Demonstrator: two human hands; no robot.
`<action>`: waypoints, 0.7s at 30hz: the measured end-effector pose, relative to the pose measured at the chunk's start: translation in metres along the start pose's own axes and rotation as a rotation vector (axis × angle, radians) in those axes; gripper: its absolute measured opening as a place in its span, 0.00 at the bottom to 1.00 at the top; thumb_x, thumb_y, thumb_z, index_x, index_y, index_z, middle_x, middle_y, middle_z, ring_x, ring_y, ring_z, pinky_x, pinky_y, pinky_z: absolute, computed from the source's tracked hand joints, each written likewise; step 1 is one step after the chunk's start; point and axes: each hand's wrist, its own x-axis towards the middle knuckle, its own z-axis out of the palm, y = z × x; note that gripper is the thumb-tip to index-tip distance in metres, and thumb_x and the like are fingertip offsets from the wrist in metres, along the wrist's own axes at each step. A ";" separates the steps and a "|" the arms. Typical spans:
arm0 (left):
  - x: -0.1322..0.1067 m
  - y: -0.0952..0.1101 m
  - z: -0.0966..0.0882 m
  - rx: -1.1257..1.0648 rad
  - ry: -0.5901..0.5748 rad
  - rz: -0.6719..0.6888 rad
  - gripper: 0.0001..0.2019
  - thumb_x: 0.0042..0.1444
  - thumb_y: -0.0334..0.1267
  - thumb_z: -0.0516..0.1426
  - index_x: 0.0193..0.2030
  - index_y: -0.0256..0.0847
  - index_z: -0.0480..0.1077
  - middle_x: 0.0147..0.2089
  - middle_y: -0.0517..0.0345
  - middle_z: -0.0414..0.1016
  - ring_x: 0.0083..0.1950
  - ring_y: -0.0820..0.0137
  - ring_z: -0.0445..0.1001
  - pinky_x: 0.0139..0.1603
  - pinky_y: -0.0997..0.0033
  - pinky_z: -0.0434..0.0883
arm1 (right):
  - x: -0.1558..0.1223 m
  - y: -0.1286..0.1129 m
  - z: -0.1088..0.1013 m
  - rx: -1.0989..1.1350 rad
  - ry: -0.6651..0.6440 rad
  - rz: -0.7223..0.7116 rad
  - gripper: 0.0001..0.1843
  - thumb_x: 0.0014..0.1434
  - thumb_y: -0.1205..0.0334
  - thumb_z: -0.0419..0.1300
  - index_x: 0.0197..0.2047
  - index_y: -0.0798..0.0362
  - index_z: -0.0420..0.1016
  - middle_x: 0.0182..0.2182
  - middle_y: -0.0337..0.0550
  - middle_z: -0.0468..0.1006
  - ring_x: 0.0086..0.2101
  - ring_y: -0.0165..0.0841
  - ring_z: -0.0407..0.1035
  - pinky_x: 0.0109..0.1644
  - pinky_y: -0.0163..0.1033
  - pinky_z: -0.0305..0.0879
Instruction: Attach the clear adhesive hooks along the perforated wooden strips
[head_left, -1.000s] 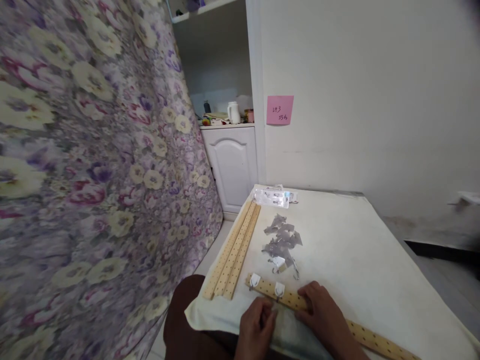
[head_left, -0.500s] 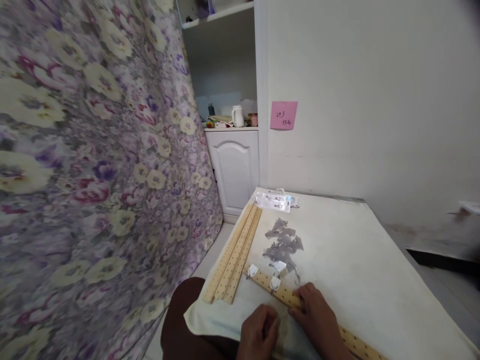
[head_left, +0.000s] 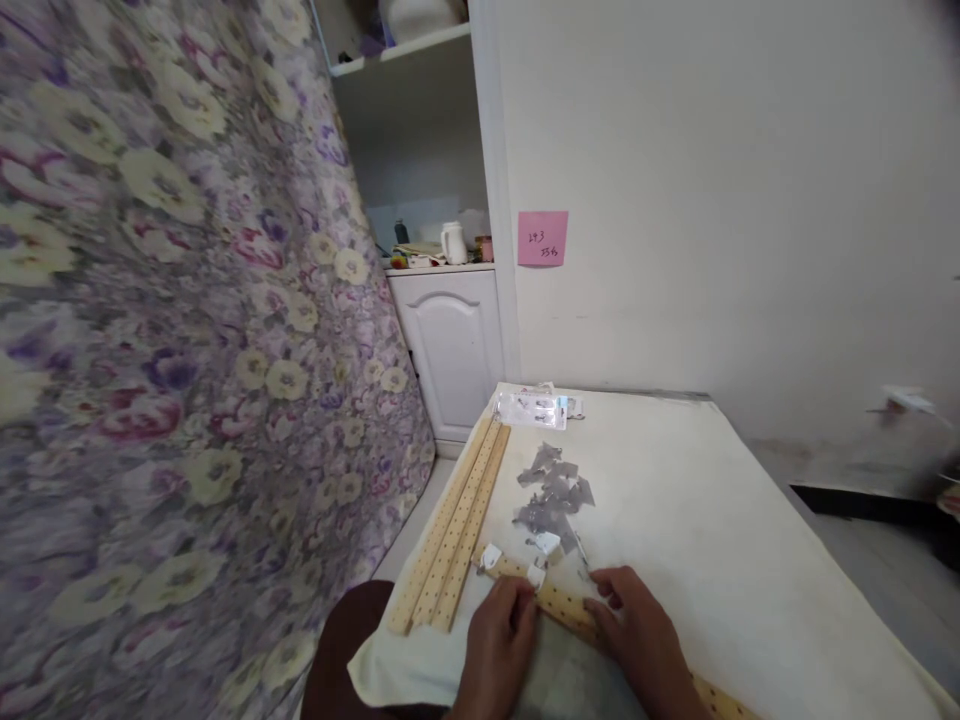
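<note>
A long light-wood strip with rows of holes (head_left: 566,605) lies slantwise before me on the cloth. White tag-like pieces (head_left: 490,556) with small metal parts sit along its far left end. My left hand (head_left: 499,630) is closed at the strip's near edge, fingertips beside one white piece (head_left: 536,575); what they pinch is hidden. Over the strip, my right hand (head_left: 641,625) has thumb and forefinger apart, the forefinger near a small shiny metal piece (head_left: 583,552). Beyond the hands lies a pile of small grey plastic bags (head_left: 553,490).
Several similar perforated strips (head_left: 454,535) lie side by side along the table's left edge. Clear packaging (head_left: 529,410) rests at the back left of the cloth-covered table (head_left: 675,480). A floral curtain (head_left: 187,400) hangs left; a white cabinet (head_left: 454,345) stands behind.
My left hand has moved up to the strip beside a white piece. My right hand has loosened from the strip, its forefinger reaching past it. The view has shifted slightly right.
</note>
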 end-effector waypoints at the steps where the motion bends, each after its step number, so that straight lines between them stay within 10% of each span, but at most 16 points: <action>1: 0.010 0.005 0.000 0.063 0.006 0.026 0.08 0.59 0.38 0.48 0.35 0.42 0.68 0.33 0.58 0.71 0.36 0.69 0.69 0.37 0.73 0.64 | 0.001 0.003 -0.004 0.011 0.016 0.014 0.11 0.55 0.58 0.53 0.40 0.48 0.72 0.35 0.42 0.75 0.36 0.35 0.70 0.41 0.38 0.67; 9: 0.062 0.027 0.022 0.562 -0.062 0.083 0.06 0.52 0.30 0.51 0.33 0.41 0.68 0.37 0.55 0.72 0.41 0.64 0.68 0.40 0.68 0.61 | 0.002 0.015 -0.021 0.107 0.060 0.040 0.12 0.57 0.55 0.51 0.36 0.49 0.73 0.33 0.41 0.77 0.33 0.35 0.71 0.40 0.38 0.67; 21: 0.064 0.035 0.031 0.643 -0.078 0.079 0.07 0.55 0.30 0.49 0.33 0.41 0.67 0.36 0.54 0.71 0.39 0.65 0.67 0.38 0.68 0.58 | 0.005 0.016 -0.025 0.284 0.093 0.071 0.14 0.56 0.50 0.53 0.34 0.50 0.75 0.30 0.42 0.79 0.31 0.35 0.71 0.36 0.37 0.67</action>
